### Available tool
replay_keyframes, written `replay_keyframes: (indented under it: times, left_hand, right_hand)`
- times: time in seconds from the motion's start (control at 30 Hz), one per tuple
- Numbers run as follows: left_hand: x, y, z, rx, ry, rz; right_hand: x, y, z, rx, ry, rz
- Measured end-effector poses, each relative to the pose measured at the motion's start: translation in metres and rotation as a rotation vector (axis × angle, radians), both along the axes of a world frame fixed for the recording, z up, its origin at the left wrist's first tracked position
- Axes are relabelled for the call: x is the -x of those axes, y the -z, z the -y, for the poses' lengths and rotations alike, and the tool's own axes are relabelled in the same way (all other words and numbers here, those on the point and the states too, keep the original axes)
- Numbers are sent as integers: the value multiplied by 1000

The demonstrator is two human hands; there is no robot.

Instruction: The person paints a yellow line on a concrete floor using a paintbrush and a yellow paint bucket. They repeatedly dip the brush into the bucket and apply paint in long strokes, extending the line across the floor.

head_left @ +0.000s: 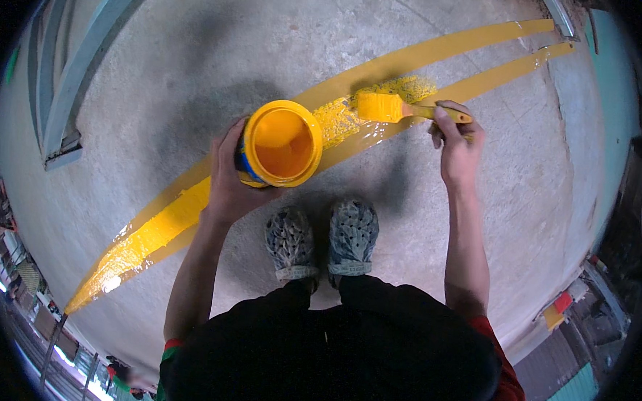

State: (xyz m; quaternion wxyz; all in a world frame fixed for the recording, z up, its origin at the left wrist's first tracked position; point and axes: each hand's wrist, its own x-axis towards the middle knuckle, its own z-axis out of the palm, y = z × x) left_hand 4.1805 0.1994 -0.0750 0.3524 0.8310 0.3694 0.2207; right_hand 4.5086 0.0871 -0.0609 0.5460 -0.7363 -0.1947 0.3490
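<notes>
My left hand (228, 177) is wrapped round the side of an open paint can (312, 120), its rim and inside coated in yellow. A paintbrush (420, 111) is held by its handle in my right hand (458, 139), its bristles covered with yellow paint and pointing left toward the can. On the concrete floor below, two strips of tan tape (482, 36) run from lower left to upper right. Between them lies a stripe of yellow paint (156, 229), solid at the left and patchy under the brush. The can hides part of the stripe.
My feet in patterned clogs (353, 235) stand just on the near side of the taped stripe. Grey metal beams (88, 65) lie at the upper left. Assorted items (558, 311) sit by the right edge, and a pale green surface (608, 128) borders the floor there.
</notes>
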Motion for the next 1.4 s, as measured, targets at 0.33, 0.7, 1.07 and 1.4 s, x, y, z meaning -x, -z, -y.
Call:
replay_keyframes:
  times: [0.33, 0.7, 1.07, 1.4]
  left_hand:
    - [31, -10, 25, 21, -284, 118]
    - [64, -49, -1, -236, -419, -67]
    - [69, -42, 1, -200, -494, 2]
    - [72, -53, -5, -40, -558, 76]
  right_hand:
    - [33, 6, -9, -29, -480, 1034]
    - [65, 26, 2, 25, -322, 486]
    - [143, 33, 26, -175, -762, 1076]
    - [105, 29, -2, 38, -404, 359]
